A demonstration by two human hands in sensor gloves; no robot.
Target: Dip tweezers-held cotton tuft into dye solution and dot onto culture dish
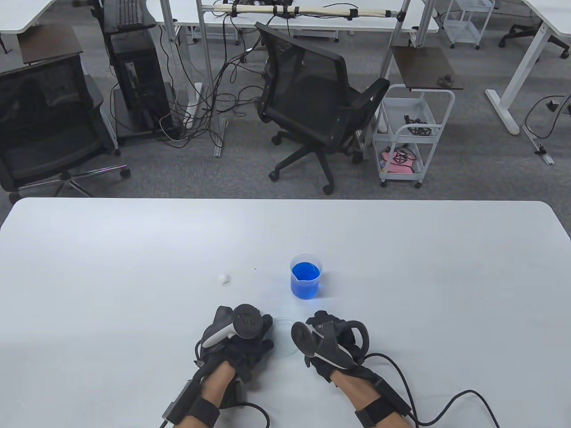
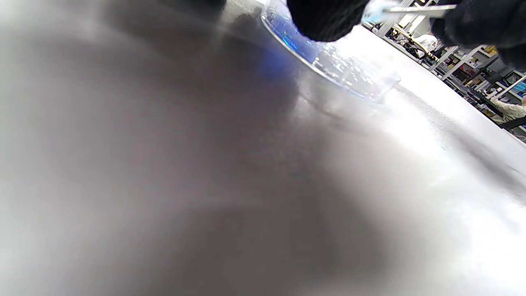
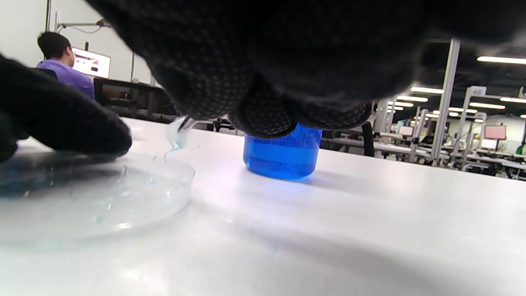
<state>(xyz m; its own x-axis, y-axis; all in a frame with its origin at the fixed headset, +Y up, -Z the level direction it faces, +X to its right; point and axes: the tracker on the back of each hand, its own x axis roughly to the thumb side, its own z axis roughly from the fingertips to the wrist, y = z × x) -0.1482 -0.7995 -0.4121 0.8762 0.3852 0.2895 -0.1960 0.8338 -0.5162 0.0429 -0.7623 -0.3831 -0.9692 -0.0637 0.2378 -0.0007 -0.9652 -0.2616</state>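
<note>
A clear culture dish (image 1: 285,337) lies on the table between my two hands. My left hand (image 1: 261,333) holds its left rim with its fingertips (image 3: 82,131). My right hand (image 1: 314,324) pinches metal tweezers (image 2: 415,9). Their tip (image 3: 187,123) carries a pale blue cotton tuft (image 3: 174,142) just above the dish (image 3: 98,193), near its far edge. Behind the dish stands a small beaker of blue dye (image 1: 306,276), also seen in the right wrist view as the beaker (image 3: 283,154). Blue shows in the dish (image 2: 328,61) under my left fingertip (image 2: 324,18).
A spare white cotton tuft (image 1: 223,279) lies on the table left of the beaker. The white table (image 1: 134,267) stretches wide on both sides. Cables trail from both wrists toward the near edge. Office chairs and a cart stand beyond the far edge.
</note>
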